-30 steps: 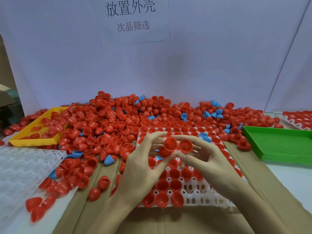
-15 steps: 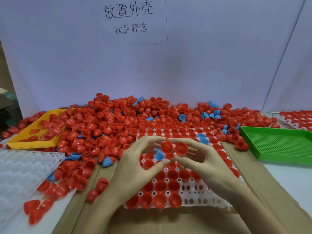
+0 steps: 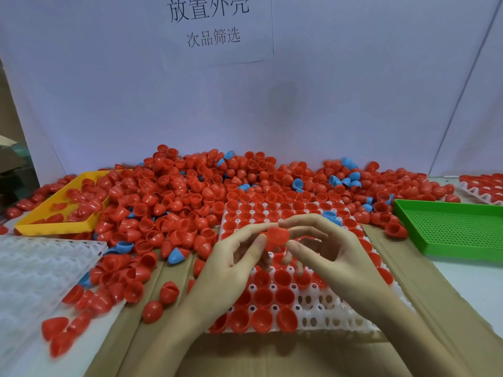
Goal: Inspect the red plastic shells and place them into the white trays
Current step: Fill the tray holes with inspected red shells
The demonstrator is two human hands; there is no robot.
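Pinching one red shell (image 3: 278, 236) between both hands, left hand (image 3: 234, 257) and right hand (image 3: 330, 253), I read the twelve-o'clock sign (image 3: 215, 25): "放置外壳 次品筛选".

Tray (image 3: 326, 319) lies centre, near. Shell pile (image 3: 190, 197) lies behind it, spreading left. Bin (image 3: 54, 227) lies far left; mesh tray (image 3: 451, 227) right; spare tray (image 3: 32, 268) near left.

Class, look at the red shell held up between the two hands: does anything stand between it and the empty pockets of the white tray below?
Nothing visible blocks it. The red shell is held between the left hand and right hand above the white tray. Open pockets lie in the near right rows, partly under the right hand, which only needs to move with the shell.
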